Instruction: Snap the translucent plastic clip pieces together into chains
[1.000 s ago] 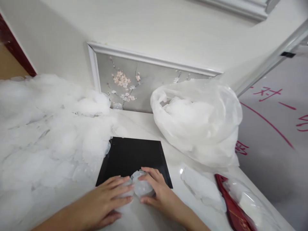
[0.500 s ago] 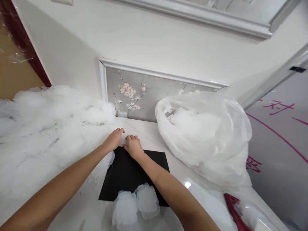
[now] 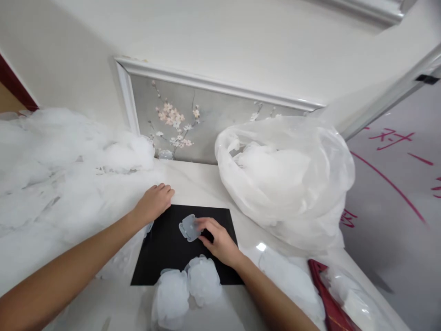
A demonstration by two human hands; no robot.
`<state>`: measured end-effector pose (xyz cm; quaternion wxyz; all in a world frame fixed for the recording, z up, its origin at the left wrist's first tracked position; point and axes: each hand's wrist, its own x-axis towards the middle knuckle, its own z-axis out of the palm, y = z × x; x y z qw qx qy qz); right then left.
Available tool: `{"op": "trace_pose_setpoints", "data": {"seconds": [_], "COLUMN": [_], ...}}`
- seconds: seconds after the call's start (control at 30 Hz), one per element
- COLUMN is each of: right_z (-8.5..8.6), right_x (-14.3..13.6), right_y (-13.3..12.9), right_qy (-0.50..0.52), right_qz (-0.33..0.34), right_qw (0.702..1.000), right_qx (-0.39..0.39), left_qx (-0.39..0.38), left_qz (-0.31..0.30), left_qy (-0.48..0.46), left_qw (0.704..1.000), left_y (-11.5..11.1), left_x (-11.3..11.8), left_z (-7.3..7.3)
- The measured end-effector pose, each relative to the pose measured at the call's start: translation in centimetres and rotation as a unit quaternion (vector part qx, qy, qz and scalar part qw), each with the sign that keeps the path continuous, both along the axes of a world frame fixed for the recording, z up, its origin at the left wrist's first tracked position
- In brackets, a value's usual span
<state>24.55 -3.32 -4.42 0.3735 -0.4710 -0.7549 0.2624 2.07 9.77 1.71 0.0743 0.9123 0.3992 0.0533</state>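
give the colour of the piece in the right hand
The piece is translucent pale grey, best seen in the head view.

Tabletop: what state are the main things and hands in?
Left hand: fingers curled, grip hidden
Right hand: holding a translucent piece
Black sheet: lying flat
Plastic bag: open, white contents showing
Two small stacks: side by side
White pile: loosely heaped
Red object: partly out of view

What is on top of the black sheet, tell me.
The right hand holds a translucent piece over the black sheet; two white stacks overlap its near edge, hiding what's beneath. The left hand covers its far-left corner.
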Motion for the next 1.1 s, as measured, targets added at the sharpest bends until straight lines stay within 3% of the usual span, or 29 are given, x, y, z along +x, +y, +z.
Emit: {"op": "trace_pose_setpoints", "data": {"seconds": [0.13, 0.27, 0.47, 0.63, 0.73, 0.83, 0.9, 1.03, 1.1], "right_z": [-0.2, 0.0, -0.2, -0.7, -0.7, -0.6, -0.5, -0.5, -0.4], "right_x": [0.1, 0.1, -0.4, -0.5, -0.4, -0.5, -0.7, -1.2, -1.4], "right_y": [0.2, 0.7, 1.4, 1.3, 1.2, 1.4, 1.6, 1.9, 1.9], "right_qy": [0.032, -0.005, -0.007, 0.009, 0.025, 0.038, 0.024, -0.021, -0.002], "right_qz": [-0.051, -0.029, -0.021, -0.029, -0.03, -0.051, -0.069, -0.071, -0.085], "right_qw": [0.996, 0.998, 0.997, 0.997, 0.996, 0.994, 0.993, 0.994, 0.992], "right_qx": [-0.063, -0.056, -0.08, -0.074, -0.08, -0.091, -0.091, -0.086, -0.093], "left_qx": [-0.013, -0.108, -0.221, -0.213, -0.202, -0.211, -0.272, -0.474, -0.505], "left_qz": [0.001, 0.03, 0.087, 0.06, 0.023, 0.062, 0.126, 0.218, 0.236], "left_qy": [-0.038, -0.145, -0.238, -0.268, -0.277, -0.311, -0.37, -0.488, -0.512], "left_qw": [0.999, 0.983, 0.942, 0.938, 0.939, 0.925, 0.879, 0.7, 0.654], "left_y": [-4.5, -7.2, -7.4, -6.5, -6.4, -7.0, -7.5, -7.6, -7.4], "left_x": [-0.5, -1.5, -3.2, -3.8, -3.4, -2.8, -2.5, -2.4, -2.3], "left_z": [-1.2, -3.0, -4.1, -4.9, -4.6, -3.5, -2.8, -2.2, -2.3]}}
